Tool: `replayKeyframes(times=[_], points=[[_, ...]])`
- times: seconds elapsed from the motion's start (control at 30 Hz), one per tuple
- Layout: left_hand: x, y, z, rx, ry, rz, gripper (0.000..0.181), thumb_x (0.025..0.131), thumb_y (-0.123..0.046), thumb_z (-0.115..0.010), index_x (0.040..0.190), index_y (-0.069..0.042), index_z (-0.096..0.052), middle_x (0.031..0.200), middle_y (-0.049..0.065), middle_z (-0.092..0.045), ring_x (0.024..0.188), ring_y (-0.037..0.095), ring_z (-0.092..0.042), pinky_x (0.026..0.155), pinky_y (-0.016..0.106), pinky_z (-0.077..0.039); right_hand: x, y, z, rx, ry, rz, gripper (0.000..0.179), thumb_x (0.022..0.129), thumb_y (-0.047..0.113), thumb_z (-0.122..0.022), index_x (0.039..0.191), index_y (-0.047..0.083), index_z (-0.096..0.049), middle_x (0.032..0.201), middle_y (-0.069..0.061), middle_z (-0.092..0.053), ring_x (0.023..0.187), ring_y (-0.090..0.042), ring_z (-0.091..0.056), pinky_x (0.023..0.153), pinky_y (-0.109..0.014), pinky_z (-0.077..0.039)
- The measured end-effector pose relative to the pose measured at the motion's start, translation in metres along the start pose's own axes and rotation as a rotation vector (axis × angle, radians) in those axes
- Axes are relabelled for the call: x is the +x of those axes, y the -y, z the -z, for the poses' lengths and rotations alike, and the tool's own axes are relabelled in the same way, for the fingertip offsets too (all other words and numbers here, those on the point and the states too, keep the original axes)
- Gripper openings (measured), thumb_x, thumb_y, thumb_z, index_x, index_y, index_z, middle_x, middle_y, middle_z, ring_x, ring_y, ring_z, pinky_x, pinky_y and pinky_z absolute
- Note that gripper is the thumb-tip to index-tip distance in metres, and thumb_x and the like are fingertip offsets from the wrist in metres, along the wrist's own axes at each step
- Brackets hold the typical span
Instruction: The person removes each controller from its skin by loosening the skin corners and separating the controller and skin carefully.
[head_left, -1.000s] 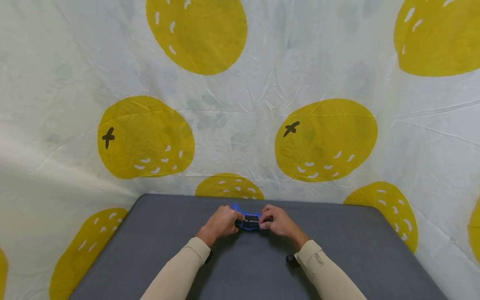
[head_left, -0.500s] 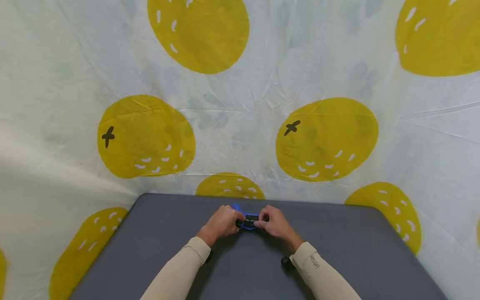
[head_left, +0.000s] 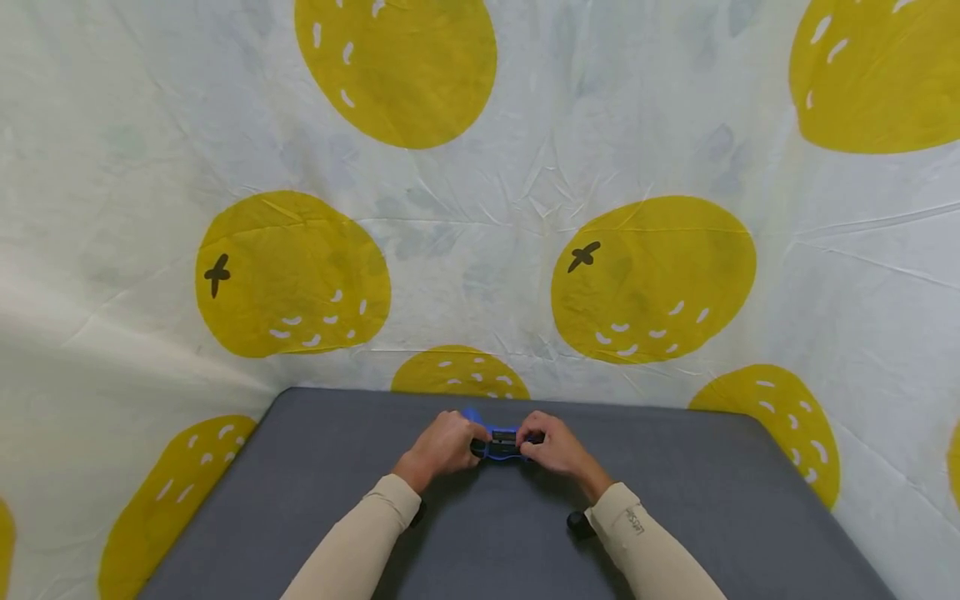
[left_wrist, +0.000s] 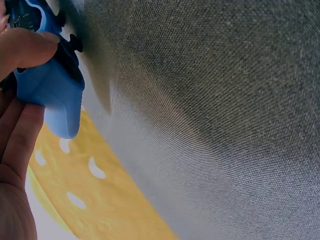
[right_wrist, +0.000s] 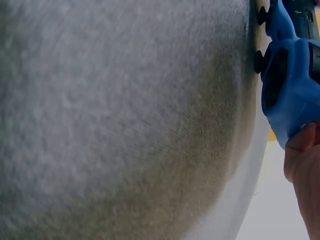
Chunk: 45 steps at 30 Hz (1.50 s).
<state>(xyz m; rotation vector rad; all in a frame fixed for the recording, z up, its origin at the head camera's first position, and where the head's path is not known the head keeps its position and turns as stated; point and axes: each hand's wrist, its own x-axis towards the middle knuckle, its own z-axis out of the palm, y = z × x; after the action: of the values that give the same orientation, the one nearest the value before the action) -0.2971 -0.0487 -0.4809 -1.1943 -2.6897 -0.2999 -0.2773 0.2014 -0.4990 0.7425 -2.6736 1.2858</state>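
Observation:
A game controller point(head_left: 504, 448) in blue and black is held just over the grey table, its thumbsticks pointing down toward the cloth in both wrist views. My left hand point(head_left: 446, 442) grips its left end. In the left wrist view the left thumb point(left_wrist: 35, 47) lies across the dark back by the blue handle point(left_wrist: 62, 112), with fingers below. On the right end, my right hand point(head_left: 553, 443) pinches with thumb and bent fingers. The right wrist view has that hand point(right_wrist: 305, 155) at the tip of the other blue handle point(right_wrist: 295, 110).
The grey cloth-covered table point(head_left: 337, 517) spreads around the hands. Behind it hangs a white curtain point(head_left: 465, 283) printed with yellow fruit. A black wrist camera point(head_left: 579, 525) sticks out below the right sleeve point(head_left: 645, 533).
My right thumb and fingers reached further left over the controller's back half a second ago and have drawn back right. The left hand keeps its grip in place.

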Motion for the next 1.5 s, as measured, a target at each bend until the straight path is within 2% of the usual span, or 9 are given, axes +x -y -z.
replayKeyframes(times=[0.27,0.33,0.47,0.6,0.8,0.93,1.07,1.23,1.5], points=[[-0.001,0.0,0.001,0.006,0.003,0.009,0.031,0.082,-0.018,-0.089,0.111,-0.023,-0.083,0.102,-0.005,-0.082,0.082,0.015,-0.074,0.078,0.031,-0.062,-0.001,0.0,0.002,0.014,0.048,-0.035,0.007,0.089,0.008,-0.072,0.086,0.011,-0.077,0.098,-0.006,-0.063,0.08,-0.009,-0.053,0.074,-0.026,-0.047],[-0.001,0.0,0.001,0.005,0.002,0.007,0.031,0.082,-0.017,-0.089,0.112,-0.022,-0.083,0.102,-0.004,-0.082,0.083,0.016,-0.074,0.078,0.031,-0.062,0.0,0.0,0.0,0.012,0.022,-0.062,0.005,0.09,0.013,-0.077,0.086,0.013,-0.076,0.096,-0.004,-0.062,0.079,-0.009,-0.053,0.074,-0.026,-0.046],[-0.001,-0.001,0.0,-0.001,-0.003,0.002,0.03,0.083,-0.018,-0.088,0.112,-0.022,-0.083,0.102,-0.004,-0.082,0.082,0.017,-0.074,0.078,0.032,-0.062,0.0,0.0,-0.006,-0.023,-0.052,-0.087,0.016,0.087,0.022,-0.086,0.082,0.016,-0.072,0.09,-0.003,-0.062,0.076,-0.007,-0.053,0.071,-0.024,-0.047],[-0.001,-0.001,-0.002,-0.004,-0.012,0.002,0.03,0.083,-0.019,-0.088,0.112,-0.022,-0.083,0.101,-0.005,-0.082,0.079,0.015,-0.073,0.077,0.031,-0.061,-0.002,0.0,-0.009,-0.001,-0.089,-0.095,0.017,0.089,0.015,-0.083,0.082,0.014,-0.068,0.087,-0.004,-0.061,0.072,-0.008,-0.051,0.067,-0.025,-0.044],[-0.001,-0.001,-0.002,-0.012,-0.015,-0.005,0.03,0.082,-0.019,-0.089,0.112,-0.023,-0.083,0.1,-0.004,-0.082,0.078,0.014,-0.073,0.074,0.03,-0.061,-0.005,-0.002,-0.007,0.009,-0.066,-0.037,0.008,0.091,0.004,-0.074,0.09,0.011,-0.071,0.091,-0.007,-0.063,0.074,-0.01,-0.051,0.068,-0.026,-0.044],[-0.001,-0.001,-0.002,-0.016,-0.026,-0.008,0.031,0.081,-0.019,-0.09,0.111,-0.023,-0.083,0.098,-0.004,-0.082,0.077,0.014,-0.073,0.074,0.03,-0.061,-0.005,-0.004,-0.002,0.008,-0.035,-0.016,0.01,0.088,0.002,-0.071,0.089,0.01,-0.078,0.101,-0.008,-0.067,0.085,-0.012,-0.056,0.076,-0.027,-0.048],[0.0,0.0,-0.001,-0.02,-0.022,-0.002,0.032,0.081,-0.018,-0.09,0.111,-0.023,-0.083,0.099,-0.005,-0.082,0.08,0.016,-0.075,0.077,0.031,-0.062,-0.006,-0.005,0.006,-0.006,0.027,0.007,0.009,0.09,0.006,-0.072,0.091,0.009,-0.081,0.105,-0.009,-0.064,0.093,-0.016,-0.055,0.081,-0.029,-0.049],[0.001,0.0,-0.001,-0.011,-0.019,-0.003,0.033,0.081,-0.016,-0.09,0.112,-0.024,-0.083,0.102,-0.006,-0.082,0.085,0.017,-0.076,0.081,0.034,-0.063,-0.005,-0.006,0.01,-0.023,0.083,0.047,0.004,0.092,0.008,-0.077,0.091,0.008,-0.081,0.104,-0.009,-0.061,0.092,-0.019,-0.054,0.082,-0.031,-0.05],[-0.001,0.001,0.0,-0.004,-0.011,-0.015,0.032,0.081,-0.016,-0.09,0.112,-0.022,-0.083,0.103,-0.005,-0.082,0.083,0.016,-0.076,0.078,0.032,-0.063,-0.003,-0.001,0.001,-0.079,-0.017,0.106,0.012,0.09,-0.001,-0.075,0.081,0.006,-0.078,0.09,-0.006,-0.061,0.084,-0.019,-0.055,0.079,-0.033,-0.051]])
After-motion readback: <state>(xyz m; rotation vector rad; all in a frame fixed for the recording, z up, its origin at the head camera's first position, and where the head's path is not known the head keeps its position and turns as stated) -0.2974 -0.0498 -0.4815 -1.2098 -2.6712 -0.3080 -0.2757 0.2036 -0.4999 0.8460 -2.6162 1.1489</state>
